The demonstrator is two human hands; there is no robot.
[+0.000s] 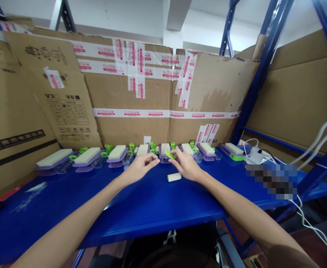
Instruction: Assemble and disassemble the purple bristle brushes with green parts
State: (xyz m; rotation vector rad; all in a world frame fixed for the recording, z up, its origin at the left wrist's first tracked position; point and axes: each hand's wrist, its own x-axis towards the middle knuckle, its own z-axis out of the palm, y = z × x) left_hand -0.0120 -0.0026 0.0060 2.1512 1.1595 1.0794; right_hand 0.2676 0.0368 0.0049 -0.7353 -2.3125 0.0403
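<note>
Near the middle of the blue table [152,204], my right hand [186,163] pinches a small bright green part [169,154] between thumb and fingers. My left hand [142,166] is just to its left, thumb and fingertips drawn close together; whatever they hold, if anything, is too small to name. A gap separates the two hands. On the table below my right hand lies a cream-coloured roller [174,177] on its side. Behind the hands runs a row of cream bristled brushes on purple bases, among them one brush [165,149] right behind the green part.
Several more brushes [87,155] and green clips [107,150] line the back. A brush with a green-edged base [234,149] sits at the right, near white cables and a plug [255,155]. Taped cardboard [130,93] stands behind; a blue post [259,78] rises at the right.
</note>
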